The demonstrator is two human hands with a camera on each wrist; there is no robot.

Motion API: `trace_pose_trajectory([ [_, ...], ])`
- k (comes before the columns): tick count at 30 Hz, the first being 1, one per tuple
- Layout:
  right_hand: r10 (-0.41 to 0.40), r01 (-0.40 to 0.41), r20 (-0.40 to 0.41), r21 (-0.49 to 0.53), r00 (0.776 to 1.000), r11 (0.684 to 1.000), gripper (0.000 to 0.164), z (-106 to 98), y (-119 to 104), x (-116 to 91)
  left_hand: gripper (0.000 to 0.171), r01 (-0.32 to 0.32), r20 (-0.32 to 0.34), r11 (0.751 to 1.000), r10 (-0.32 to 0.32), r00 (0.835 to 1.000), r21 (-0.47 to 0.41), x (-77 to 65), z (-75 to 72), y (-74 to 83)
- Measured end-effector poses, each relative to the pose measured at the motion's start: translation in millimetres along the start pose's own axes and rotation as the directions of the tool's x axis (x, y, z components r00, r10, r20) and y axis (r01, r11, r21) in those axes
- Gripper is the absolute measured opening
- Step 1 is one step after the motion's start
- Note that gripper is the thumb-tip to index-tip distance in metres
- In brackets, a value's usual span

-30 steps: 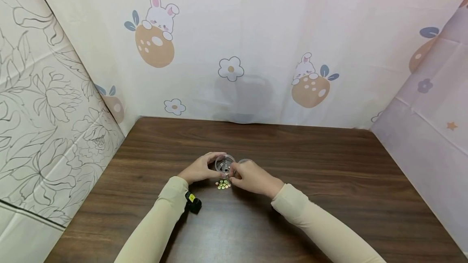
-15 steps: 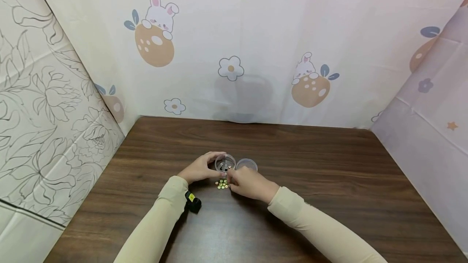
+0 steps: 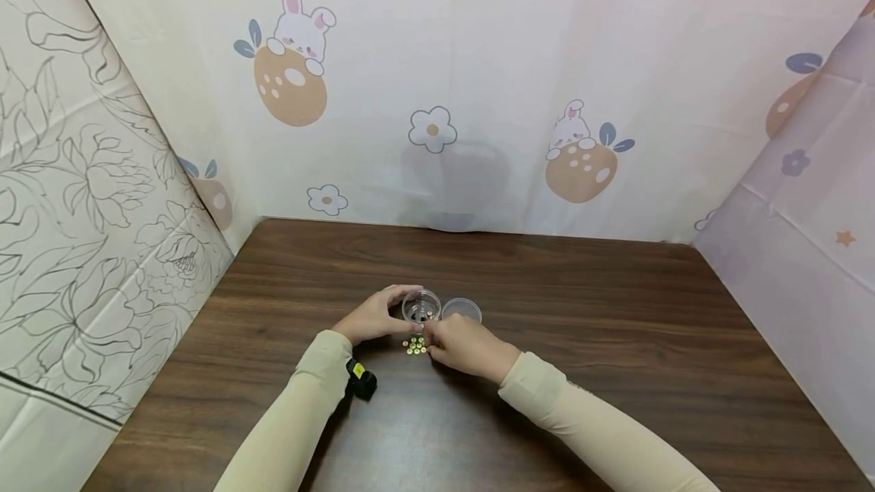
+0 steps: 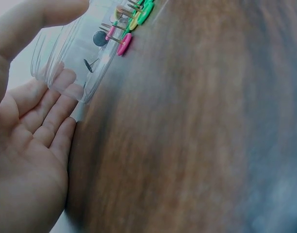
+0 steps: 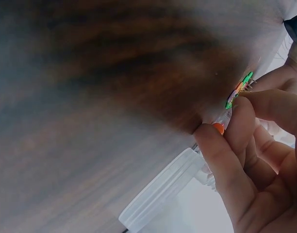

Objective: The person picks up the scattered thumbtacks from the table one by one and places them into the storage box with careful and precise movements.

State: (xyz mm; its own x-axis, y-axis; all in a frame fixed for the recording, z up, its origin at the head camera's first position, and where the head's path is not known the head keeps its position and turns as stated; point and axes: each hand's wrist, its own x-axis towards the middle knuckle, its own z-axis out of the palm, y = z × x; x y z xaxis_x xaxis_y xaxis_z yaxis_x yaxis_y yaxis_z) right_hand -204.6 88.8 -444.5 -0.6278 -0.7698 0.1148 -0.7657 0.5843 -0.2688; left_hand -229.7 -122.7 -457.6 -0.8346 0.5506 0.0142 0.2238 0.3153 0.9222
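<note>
My left hand (image 3: 372,316) is curled round a round clear plastic cup (image 3: 412,296) standing on the table, thumb at its near side. Inside the cup lie dark thumbtacks (image 4: 100,38), and an orange thumbtack (image 5: 218,128) shows through its wall. A small cluster of coloured thumbtacks (image 3: 415,345), green, yellow and pink, sits just in front of the cup with pins pointing up. My right hand (image 3: 468,342) is at the cluster's right edge. Its thumb and index finger pinch a thumbtack there, mostly hidden by the fingertips.
A clear round lid (image 3: 462,303) lies right of the cup, partly behind my right hand. The dark wooden table (image 3: 581,302) ends at a patterned curtain (image 3: 369,158). A black device with a yellow patch (image 3: 361,379) sits at my left wrist.
My right hand has drawn back from the cup's rim to the right edge of the thumbtacks, uncovering the lid and an orange thumbtack in the cup. The left hand and cup have stayed put.
</note>
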Motion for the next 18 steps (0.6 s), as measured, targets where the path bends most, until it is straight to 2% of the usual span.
trace_pose_trajectory([
  [18,0.013,-0.013,-0.013,-0.036,1.000,0.999,0.006,3.0,1.0,0.4,0.071,0.007,0.006,1.000,-0.007,1.000,-0.004,-0.6,-0.3,-0.1],
])
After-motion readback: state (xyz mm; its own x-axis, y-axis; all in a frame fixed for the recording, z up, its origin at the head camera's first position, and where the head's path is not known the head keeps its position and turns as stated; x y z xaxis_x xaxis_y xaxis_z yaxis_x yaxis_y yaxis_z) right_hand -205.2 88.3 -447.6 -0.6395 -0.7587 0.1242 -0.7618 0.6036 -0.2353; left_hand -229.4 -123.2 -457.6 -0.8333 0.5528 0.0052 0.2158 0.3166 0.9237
